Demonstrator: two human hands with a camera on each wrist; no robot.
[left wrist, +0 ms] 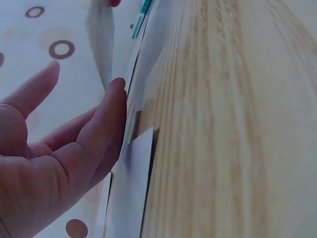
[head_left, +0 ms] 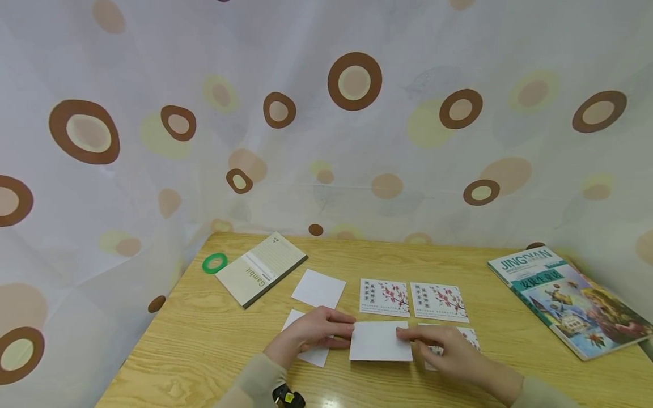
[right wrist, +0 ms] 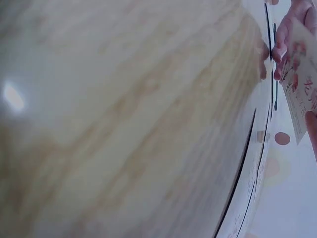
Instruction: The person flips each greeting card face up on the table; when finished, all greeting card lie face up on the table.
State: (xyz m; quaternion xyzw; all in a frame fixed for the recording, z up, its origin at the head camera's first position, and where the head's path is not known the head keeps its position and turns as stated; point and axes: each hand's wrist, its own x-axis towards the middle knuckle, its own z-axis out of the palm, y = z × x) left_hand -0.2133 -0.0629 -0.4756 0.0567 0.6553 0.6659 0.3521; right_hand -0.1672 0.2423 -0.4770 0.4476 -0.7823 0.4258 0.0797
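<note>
A square card (head_left: 380, 341) with its blank white side up is lifted off the table. My right hand (head_left: 451, 351) pinches it at the right edge. In the right wrist view the underside of the card (right wrist: 301, 74) shows red blossoms and writing. At its left edge is my left hand (head_left: 321, 330), fingers fairly straight and close to the card; in the left wrist view this hand (left wrist: 74, 144) has its thumb apart from the fingers. Below the left hand lies a blank white card (head_left: 315, 356), partly covered. A blossom card (head_left: 468, 335) is partly hidden behind my right hand.
Two blossom cards, a left one (head_left: 385, 297) and a right one (head_left: 440, 302), lie behind the held card. Another blank card (head_left: 318, 289) lies left of them. Farther left are a notebook (head_left: 262, 269) and green tape roll (head_left: 214, 263); a magazine (head_left: 571, 303) lies right.
</note>
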